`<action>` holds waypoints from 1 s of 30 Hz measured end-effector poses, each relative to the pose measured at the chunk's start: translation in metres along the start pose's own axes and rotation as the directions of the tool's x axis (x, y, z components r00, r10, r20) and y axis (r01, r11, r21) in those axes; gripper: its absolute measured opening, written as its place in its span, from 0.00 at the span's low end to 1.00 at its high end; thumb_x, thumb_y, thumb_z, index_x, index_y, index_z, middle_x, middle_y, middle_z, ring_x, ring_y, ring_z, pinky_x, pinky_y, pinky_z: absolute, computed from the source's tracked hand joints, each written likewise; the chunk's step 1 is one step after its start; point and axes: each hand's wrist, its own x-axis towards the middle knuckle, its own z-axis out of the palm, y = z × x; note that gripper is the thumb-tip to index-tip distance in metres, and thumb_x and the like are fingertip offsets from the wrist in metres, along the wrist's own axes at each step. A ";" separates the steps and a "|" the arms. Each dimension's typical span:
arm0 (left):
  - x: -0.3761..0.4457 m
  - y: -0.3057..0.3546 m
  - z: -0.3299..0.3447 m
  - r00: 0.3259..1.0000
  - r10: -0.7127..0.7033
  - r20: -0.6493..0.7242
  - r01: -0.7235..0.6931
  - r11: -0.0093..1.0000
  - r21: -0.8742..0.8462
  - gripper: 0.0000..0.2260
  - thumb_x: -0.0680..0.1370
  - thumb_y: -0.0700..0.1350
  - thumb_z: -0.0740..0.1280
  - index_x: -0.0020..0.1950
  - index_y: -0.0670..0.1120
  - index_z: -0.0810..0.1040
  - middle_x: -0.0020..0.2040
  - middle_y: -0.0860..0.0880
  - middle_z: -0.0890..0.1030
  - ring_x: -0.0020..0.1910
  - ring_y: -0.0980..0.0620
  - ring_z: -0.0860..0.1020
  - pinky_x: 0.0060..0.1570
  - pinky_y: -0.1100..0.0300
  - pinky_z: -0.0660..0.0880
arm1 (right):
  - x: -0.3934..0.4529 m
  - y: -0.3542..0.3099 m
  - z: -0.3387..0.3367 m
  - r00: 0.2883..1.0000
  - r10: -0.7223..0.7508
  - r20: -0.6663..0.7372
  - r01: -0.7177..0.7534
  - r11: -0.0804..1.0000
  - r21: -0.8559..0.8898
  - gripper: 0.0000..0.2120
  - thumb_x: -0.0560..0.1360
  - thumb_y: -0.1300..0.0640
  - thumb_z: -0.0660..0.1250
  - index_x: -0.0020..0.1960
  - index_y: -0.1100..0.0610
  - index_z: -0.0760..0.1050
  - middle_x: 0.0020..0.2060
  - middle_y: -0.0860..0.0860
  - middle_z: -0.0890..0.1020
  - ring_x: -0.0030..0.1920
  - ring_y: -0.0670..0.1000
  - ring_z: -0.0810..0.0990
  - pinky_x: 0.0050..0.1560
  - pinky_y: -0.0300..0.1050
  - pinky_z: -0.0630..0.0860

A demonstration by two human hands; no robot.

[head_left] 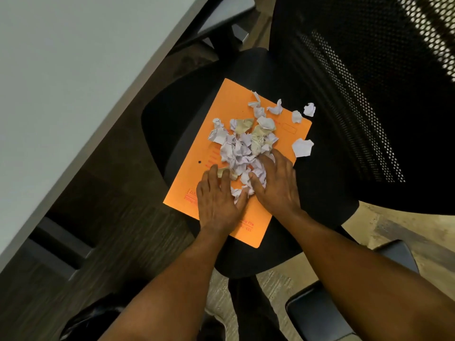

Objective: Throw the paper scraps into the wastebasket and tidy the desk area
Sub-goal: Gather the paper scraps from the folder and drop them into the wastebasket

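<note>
The left hand (pixel 219 200) and right hand (pixel 275 183) cover the six o'clock end of the paper scraps (pixel 242 148) and part of the red print on the orange folder (pixel 197 173), print too small to read, while the chair back (pixel 369 82) is cut off at three o'clock.

White paper scraps (pixel 242 148), orange folder (pixel 197 190), black mesh chair (pixel 344 94)

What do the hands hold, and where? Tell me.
Nothing is lifted. Left hand and right hand lie palm-down, cupping the near edge of the scrap pile on the orange folder.
</note>
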 end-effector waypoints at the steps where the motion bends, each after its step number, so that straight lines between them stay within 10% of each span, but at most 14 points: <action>1: -0.002 -0.001 0.002 1.000 0.016 -0.015 -0.016 1.000 0.012 0.24 0.79 0.59 0.61 0.68 0.44 0.70 0.72 0.40 0.68 0.69 0.40 0.64 0.66 0.45 0.63 | -0.001 0.002 0.001 1.000 -0.007 0.002 0.007 1.000 -0.020 0.23 0.77 0.44 0.61 0.68 0.55 0.68 0.69 0.59 0.69 0.67 0.59 0.67 0.63 0.59 0.70; 11: -0.007 -0.009 0.014 0.987 0.112 -0.117 -0.106 0.993 0.056 0.25 0.77 0.62 0.54 0.60 0.46 0.77 0.64 0.40 0.75 0.62 0.42 0.69 0.54 0.49 0.63 | -0.004 0.006 0.014 0.997 -0.060 -0.050 0.054 0.992 -0.114 0.32 0.74 0.36 0.57 0.70 0.56 0.66 0.66 0.58 0.73 0.63 0.57 0.69 0.57 0.55 0.67; 30: 0.012 -0.020 0.015 0.858 0.495 -0.138 -0.475 0.866 0.153 0.19 0.78 0.60 0.61 0.47 0.44 0.78 0.42 0.43 0.78 0.38 0.43 0.73 0.32 0.53 0.68 | 0.001 0.013 0.014 0.941 -0.337 -0.013 0.322 0.910 -0.262 0.16 0.79 0.44 0.57 0.52 0.55 0.75 0.47 0.59 0.79 0.44 0.60 0.75 0.40 0.53 0.70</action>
